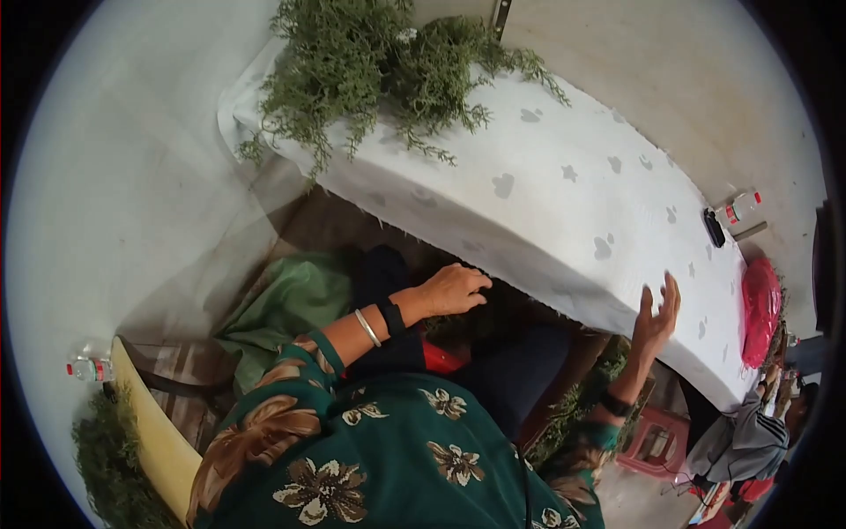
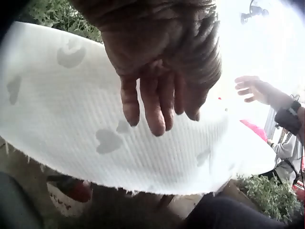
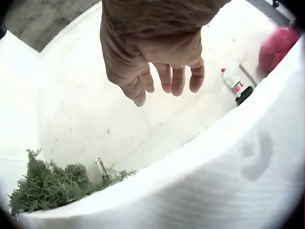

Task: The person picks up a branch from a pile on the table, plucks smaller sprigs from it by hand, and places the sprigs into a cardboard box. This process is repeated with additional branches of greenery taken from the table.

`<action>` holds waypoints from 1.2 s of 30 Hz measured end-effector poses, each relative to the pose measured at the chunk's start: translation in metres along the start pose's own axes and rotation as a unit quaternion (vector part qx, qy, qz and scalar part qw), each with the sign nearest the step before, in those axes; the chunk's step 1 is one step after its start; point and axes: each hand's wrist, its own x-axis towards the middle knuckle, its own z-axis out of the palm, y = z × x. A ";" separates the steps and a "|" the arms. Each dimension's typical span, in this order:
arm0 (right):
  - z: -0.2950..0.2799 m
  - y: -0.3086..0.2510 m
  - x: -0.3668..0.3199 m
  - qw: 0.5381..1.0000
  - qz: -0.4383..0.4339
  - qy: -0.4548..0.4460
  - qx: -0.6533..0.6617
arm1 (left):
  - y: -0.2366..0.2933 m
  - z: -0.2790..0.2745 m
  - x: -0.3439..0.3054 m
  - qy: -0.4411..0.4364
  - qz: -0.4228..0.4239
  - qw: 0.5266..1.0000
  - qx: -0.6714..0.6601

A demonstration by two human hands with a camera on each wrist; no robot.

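My left hand (image 1: 453, 289) hangs in front of the white cloth (image 1: 493, 238) edge with loosely bent fingers. Nothing is between those fingers (image 2: 155, 109) in the left wrist view. My right hand (image 1: 654, 324) is raised near the right part of the table, fingers (image 3: 177, 81) loose and holding nothing. The cloth, patterned with grey hearts and stars, covers a long table (image 1: 564, 167). A pile of feathery green sprigs (image 1: 352, 70) lies at its far left end and hangs over the edge.
A pink-red plastic bag (image 1: 760, 309), a bottle (image 1: 742, 207) and a black object (image 1: 713, 227) are at the right end. More greenery (image 1: 573, 406) is below by my lap. A pink stool (image 1: 656, 441) and a person in grey (image 1: 745, 441) are at right, a yellow panel (image 1: 150, 423) at left.
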 end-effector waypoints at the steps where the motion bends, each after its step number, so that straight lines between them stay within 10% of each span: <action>1: 0.014 -0.010 0.014 0.999 0.005 0.002 0.031 | 0.003 -0.010 0.008 0.050 0.004 0.999 -0.008; 3: 0.056 0.006 0.035 0.995 -0.095 0.006 -0.004 | 0.010 -0.028 0.023 0.146 0.016 0.989 -0.031; 11: 0.149 0.002 0.041 0.994 -0.035 -0.076 -0.064 | -0.029 -0.127 0.091 0.322 -0.055 0.942 -0.081; 18: 0.147 -0.019 0.038 0.979 -0.069 -0.102 -0.164 | -0.078 -0.190 0.170 0.421 -0.030 0.864 0.275; 26: 0.146 -0.028 0.037 0.978 -0.080 -0.102 -0.161 | -0.069 -0.215 0.276 0.102 -0.093 0.933 0.333; 36: 0.143 -0.033 0.047 0.980 -0.066 -0.112 -0.154 | -0.211 -0.186 0.384 0.217 -0.215 0.924 0.230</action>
